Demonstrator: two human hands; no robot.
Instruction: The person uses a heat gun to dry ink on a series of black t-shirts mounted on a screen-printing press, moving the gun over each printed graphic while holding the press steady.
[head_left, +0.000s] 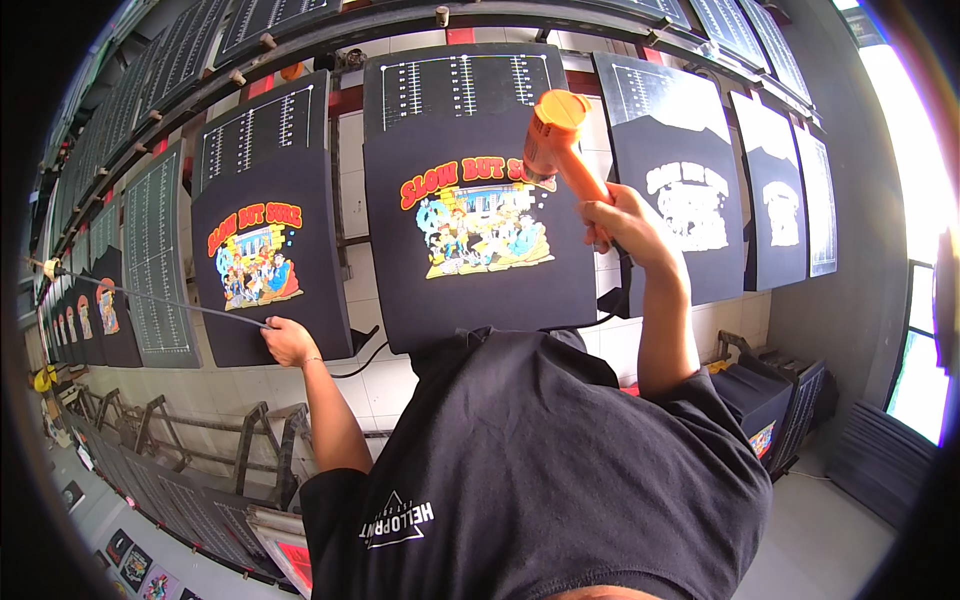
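Note:
My right hand [632, 228] is wrapped round the handle of an orange hair dryer [560, 135]. The dryer's head hangs over the upper right of a colourful print [482, 235] on a black T-shirt [430, 305]. That shirt is stretched on a dark board [385, 90] with white ruled marks, in front of me. To the left, my left hand [290, 342] is closed round a thin grey cord [180, 302], which runs up to the far left. Beside this hand lies another black T-shirt [240, 325] with the same print in colour.
At right, black shirts carry white prints [688, 207] on further boards. A metal rail [330, 48] with more ruled boards runs along the back. Lower left stands a dark metal frame [240, 435]. A black cable [365, 368] loops below the boards. A grey wall [860, 180] closes the right side.

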